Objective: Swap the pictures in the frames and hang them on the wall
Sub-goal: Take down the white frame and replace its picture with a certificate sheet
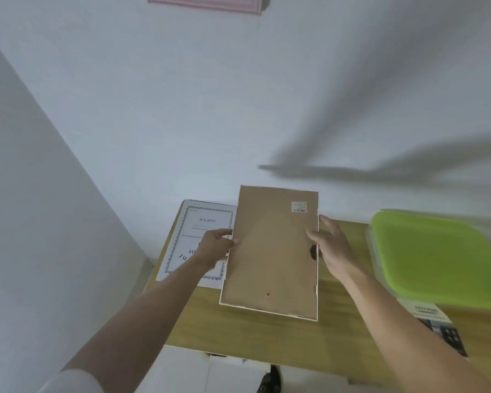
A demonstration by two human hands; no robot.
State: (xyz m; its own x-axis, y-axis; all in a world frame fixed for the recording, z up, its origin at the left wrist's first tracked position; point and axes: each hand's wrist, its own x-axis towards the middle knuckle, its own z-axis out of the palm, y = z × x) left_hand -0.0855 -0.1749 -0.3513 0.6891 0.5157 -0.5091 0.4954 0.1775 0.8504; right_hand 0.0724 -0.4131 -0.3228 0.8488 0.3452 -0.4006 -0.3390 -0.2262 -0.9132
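A picture frame (270, 251) with a thin white rim shows its brown backboard, with a small label near its top right corner. It is tilted up above the wooden table (267, 336). My left hand (216, 246) grips its left edge and my right hand (330, 245) grips its right edge. A white certificate sheet (193, 222) with a dark ornate border lies flat on the table to the left, partly under the frame. A pink frame (207, 3) hangs on the wall at the top edge of the view.
A box with a lime-green lid (434, 259) sits on the table's right side. A printed booklet (437, 321) lies beneath and in front of it. The white wall stands directly behind the table, with a corner to the left.
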